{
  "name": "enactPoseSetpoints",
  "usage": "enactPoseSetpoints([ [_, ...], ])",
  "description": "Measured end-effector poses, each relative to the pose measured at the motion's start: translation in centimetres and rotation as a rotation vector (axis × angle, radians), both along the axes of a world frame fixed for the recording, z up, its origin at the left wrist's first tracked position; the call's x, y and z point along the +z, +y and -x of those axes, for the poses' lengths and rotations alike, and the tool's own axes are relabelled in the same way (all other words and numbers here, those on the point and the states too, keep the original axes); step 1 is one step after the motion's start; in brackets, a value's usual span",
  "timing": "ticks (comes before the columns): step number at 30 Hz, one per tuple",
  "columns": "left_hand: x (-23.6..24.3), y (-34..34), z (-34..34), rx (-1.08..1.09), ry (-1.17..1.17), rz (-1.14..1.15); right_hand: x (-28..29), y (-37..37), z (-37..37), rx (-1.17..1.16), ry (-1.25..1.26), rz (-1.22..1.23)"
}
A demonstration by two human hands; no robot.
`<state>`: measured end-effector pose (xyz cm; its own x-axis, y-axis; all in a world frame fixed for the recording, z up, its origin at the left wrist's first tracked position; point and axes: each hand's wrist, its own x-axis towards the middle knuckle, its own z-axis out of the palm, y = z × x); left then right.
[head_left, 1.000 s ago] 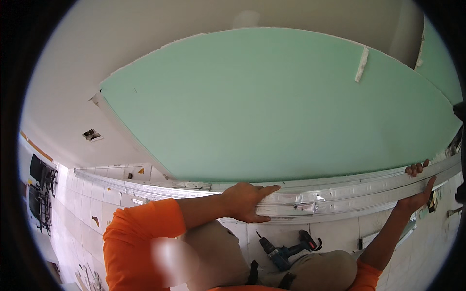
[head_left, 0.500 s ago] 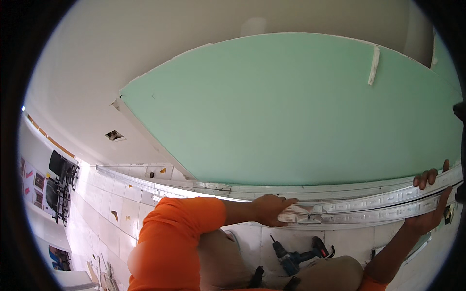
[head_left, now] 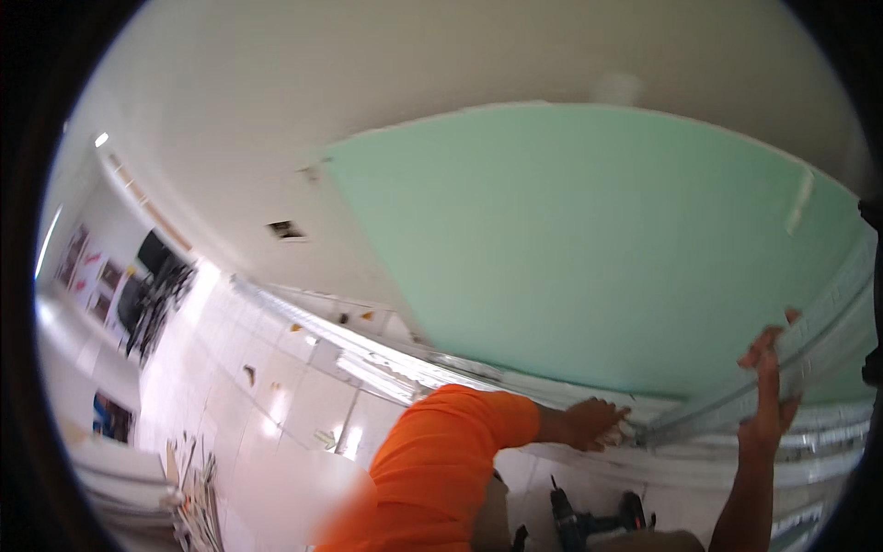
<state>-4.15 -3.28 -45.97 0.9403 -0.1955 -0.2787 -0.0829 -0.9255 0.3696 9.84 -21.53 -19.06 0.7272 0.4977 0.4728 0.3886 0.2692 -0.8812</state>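
Note:
A pair of silvery metal studs [head_left: 704, 410], lying together, slants up to the right in front of a green plasterboard panel [head_left: 570, 258]. My left hand [head_left: 596, 423] is closed at their lower end, where the metal looks crumpled; motion smears the fingertips. Farther along, my right hand [head_left: 766, 396] grips the studs from below, its fingers showing past the far edge. Below my left hand, a dark cordless drill [head_left: 572, 528] lies on the tiled floor beside my leg.
More metal profiles [head_left: 368, 363] run along the wall's foot. Scrap strips [head_left: 198, 497] are heaped at lower left. Black chairs [head_left: 156, 281] stand far left. The wall has a small square opening [head_left: 286, 230]; several bits of debris lie on the floor.
The studs' right end has swung upward, carried by my right hand, and they now slope instead of lying level. My left hand stays at their left end. The view has turned and shifted.

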Motion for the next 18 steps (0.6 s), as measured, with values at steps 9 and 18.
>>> enactPoseSetpoints([
  [9, -1.5, 0.3, 0.7, 0.086, 0.119, 0.117, -1.7, 4.3, 5.6, 0.04, -0.021, 0.072],
  [18, -2.1, -2.7, 0.1, -0.018, 0.303, 0.065, -1.9, 9.4, 10.0, 0.38, -0.328, 0.209],
])
